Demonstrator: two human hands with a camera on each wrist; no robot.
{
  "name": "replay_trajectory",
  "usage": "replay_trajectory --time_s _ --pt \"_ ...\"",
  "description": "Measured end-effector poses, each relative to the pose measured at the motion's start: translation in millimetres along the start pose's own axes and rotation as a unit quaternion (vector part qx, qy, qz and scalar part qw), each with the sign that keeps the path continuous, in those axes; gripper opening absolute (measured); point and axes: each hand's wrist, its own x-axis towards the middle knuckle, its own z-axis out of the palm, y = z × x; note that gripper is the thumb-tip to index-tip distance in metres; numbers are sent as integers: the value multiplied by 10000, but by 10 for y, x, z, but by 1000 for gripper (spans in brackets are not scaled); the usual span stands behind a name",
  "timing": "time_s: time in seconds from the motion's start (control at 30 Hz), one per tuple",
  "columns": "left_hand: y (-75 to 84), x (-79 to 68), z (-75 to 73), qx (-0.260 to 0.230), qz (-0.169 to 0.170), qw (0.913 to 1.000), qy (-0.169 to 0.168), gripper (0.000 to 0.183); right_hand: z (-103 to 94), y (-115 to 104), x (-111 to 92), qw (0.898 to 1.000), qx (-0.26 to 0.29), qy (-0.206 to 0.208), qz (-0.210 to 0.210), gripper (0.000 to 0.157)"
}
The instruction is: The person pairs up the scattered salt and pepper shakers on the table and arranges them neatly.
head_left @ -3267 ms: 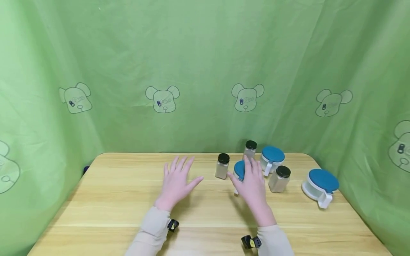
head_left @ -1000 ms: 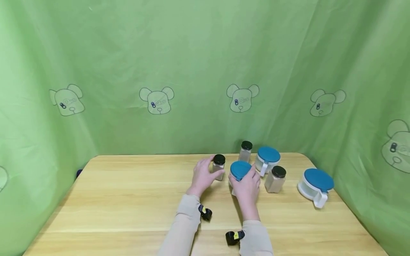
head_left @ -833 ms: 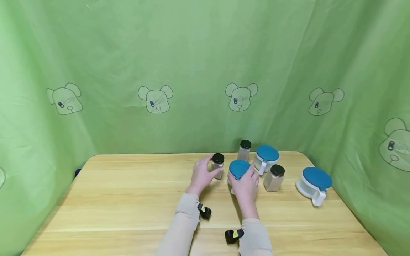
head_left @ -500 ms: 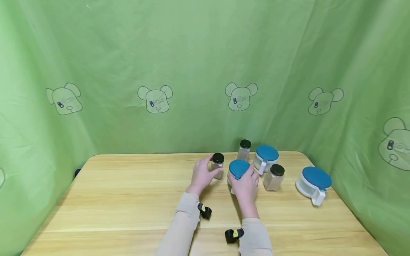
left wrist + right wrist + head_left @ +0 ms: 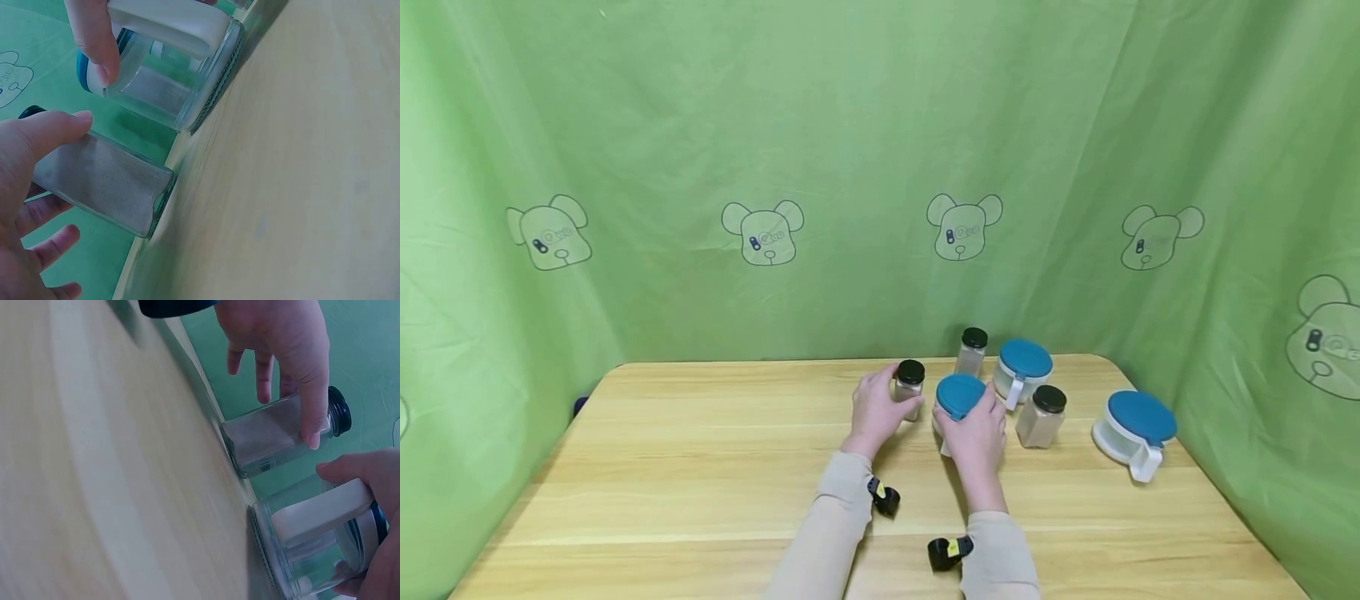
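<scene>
My left hand (image 5: 877, 412) holds a small square glass spice jar (image 5: 912, 373) with a black lid, thumb on the near side and fingers behind. In the left wrist view that spice jar (image 5: 106, 181) is filled with a greyish powder and its base is at the tabletop. Just to its right, my right hand (image 5: 977, 433) grips a round clear seasoning jar (image 5: 957, 393) by its sides, near the blue lid. The right wrist view shows the white handle (image 5: 322, 512) of this seasoning jar, which stands upright; the hand covers part of it.
Behind the hands stand another black-lidded spice jar (image 5: 972, 353) and a blue-lidded seasoning jar (image 5: 1024, 371). A third spice jar (image 5: 1041, 418) is right of my right hand. Farther right sits another blue-lidded jar (image 5: 1135, 433). A green curtain (image 5: 850, 300) hangs behind the wooden table (image 5: 700, 467).
Over three seconds ago both hands were spread. The left has since moved right and taken hold of the spice jar; the right has closed on the seasoning jar. Over the last second both stay nearly still.
</scene>
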Motion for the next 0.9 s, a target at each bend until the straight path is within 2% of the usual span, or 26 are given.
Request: replay_trajectory --time_s 0.4,0.9 --pt "12 -14 11 226 20 9995 203 71 -31 10 8 10000 61 -38 -27 106" --pt "32 -23 -62 154 32 9995 264 71 -53 -11 0 9998 177 66 -74 104"
